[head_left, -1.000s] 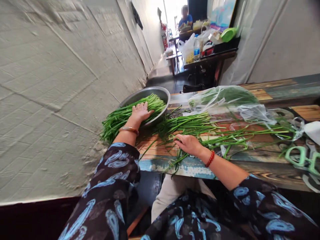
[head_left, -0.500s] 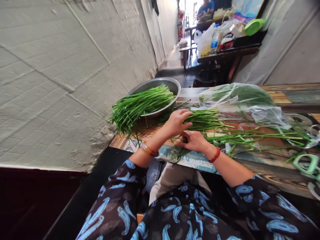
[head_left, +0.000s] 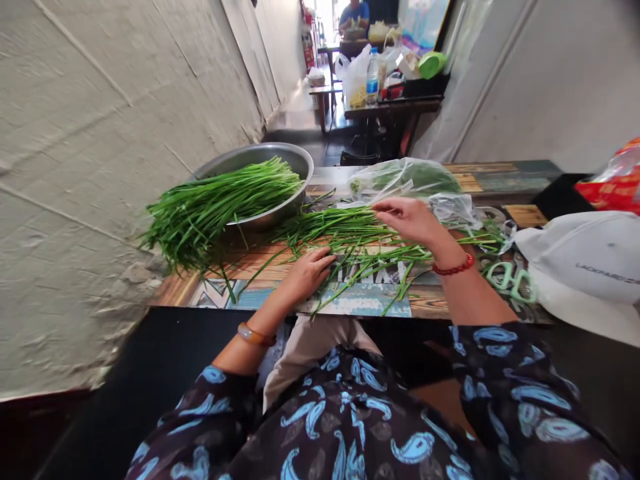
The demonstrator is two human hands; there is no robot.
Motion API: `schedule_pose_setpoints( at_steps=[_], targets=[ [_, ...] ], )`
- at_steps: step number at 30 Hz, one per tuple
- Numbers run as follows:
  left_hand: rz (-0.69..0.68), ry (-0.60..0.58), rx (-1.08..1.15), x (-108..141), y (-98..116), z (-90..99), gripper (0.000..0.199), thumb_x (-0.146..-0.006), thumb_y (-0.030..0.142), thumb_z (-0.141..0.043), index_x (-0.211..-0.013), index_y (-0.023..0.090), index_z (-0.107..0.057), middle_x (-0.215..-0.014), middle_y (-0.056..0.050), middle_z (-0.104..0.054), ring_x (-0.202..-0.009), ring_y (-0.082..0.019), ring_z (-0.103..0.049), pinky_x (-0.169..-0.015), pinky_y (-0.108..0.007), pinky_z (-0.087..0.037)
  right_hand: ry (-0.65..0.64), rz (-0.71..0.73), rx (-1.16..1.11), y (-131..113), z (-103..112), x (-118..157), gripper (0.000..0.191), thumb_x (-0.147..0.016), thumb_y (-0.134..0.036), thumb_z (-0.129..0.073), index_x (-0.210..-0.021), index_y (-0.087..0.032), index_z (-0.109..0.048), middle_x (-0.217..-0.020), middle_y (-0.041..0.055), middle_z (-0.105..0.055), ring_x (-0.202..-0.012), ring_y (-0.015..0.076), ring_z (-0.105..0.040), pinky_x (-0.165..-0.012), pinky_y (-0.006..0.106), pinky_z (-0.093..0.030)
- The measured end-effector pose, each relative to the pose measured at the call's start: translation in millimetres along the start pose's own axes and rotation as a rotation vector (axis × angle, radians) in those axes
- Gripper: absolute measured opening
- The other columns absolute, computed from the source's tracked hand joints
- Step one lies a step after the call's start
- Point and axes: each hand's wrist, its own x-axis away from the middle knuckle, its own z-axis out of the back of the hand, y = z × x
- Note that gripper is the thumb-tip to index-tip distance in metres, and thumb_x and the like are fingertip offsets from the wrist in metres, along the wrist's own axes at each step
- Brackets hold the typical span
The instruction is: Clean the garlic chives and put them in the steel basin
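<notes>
Had the left hand (head_left: 307, 272) palm down at the near side of the loose stems (head_left: 405, 253), with fingers together and pointing right; could not tell whether closed on any or merely resting. Had the right hand (head_left: 413, 219) farther out, with fingertips dipped to the pale ends of a pile of greens (head_left: 345, 223); could not tell a pinch from a light touch.

Saw the near edge of the table (head_left: 375, 301) between lap and left hand. Found the pile lying lengthwise across the table, left to right, with leafy ends near the metal bowl (head_left: 300, 160) and pale ends at the right fingertips. Placed it ahead and slightly right of the left hand, and leftward from the right hand; counted the right hand nearer to the pale ends, the left nearer to the leaves. Judged that crosswise axis, with one hand toward either end, the relation of most weight.

Noted a white cap (head_left: 585, 257) at the right, beside scissors (head_left: 503, 282) with pale green handles. Saw the bowl beyond the left hand, with a thick bunch (head_left: 225, 193) hanging over its near left rim, and behind the pile a clear bag (head_left: 405, 177) of more greens. Saw farther off a dark table (head_left: 395, 109) bearing a bottle (head_left: 372, 85), and past it a person (head_left: 355, 15) in blue
</notes>
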Motion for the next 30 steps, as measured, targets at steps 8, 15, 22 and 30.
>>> schedule_pose_setpoints(
  at_steps=[8, 15, 22, 30],
  targets=[
    [0.184, 0.144, -0.095, -51, -11, 28.3, 0.034, -0.095, 0.024, -0.051, -0.125, 0.017, -0.067, -0.13, -0.013, -0.068, -0.12, -0.027, -0.063, -0.106, -0.045, -0.05, 0.202, -0.168, 0.069, 70, -16, -8, 0.03, -0.086, -0.031, -0.061, -0.104, -0.014, -0.077, -0.102, 0.0115, -0.078, -0.089, 0.0221, -0.071, -0.087, 0.039, -0.056],
    [0.319, -0.041, -0.195, -122, -23, 15.1, 0.101, -0.077, 0.049, -0.078, -0.155, 0.007, -0.031, -0.155, -0.027, -0.042, -0.143, -0.04, -0.041, -0.12, -0.059, -0.027, 0.113, -0.152, 0.125, 107, -44, -34, 0.047, -0.088, -0.03, -0.056, -0.13, -0.012, -0.065, -0.133, 0.0171, -0.067, -0.112, 0.0245, -0.067, -0.103, 0.042, -0.051],
    [0.224, 0.039, -0.328, -93, -20, 6.0, 0.034, -0.089, 0.031, -0.062, -0.119, 0.015, -0.063, -0.112, -0.017, -0.066, -0.108, -0.033, -0.06, -0.093, -0.046, -0.048, 0.252, -0.271, -0.118, 133, -56, -31, 0.054, -0.094, -0.044, -0.049, -0.138, -0.013, -0.056, -0.134, 0.0186, -0.066, -0.105, 0.0234, -0.07, -0.102, 0.043, -0.052],
    [-0.065, -0.035, 0.012, -62, -25, 12.3, 0.067, -0.08, 0.02, -0.064, -0.144, 0.015, -0.043, -0.151, -0.021, -0.05, -0.14, -0.031, -0.049, -0.115, -0.048, -0.042, 0.322, -0.302, -0.226, 146, -59, -35, 0.053, -0.093, -0.047, -0.053, -0.135, -0.016, -0.059, -0.123, 0.0155, -0.071, -0.106, 0.0239, -0.071, -0.101, 0.044, -0.053]
  ],
)
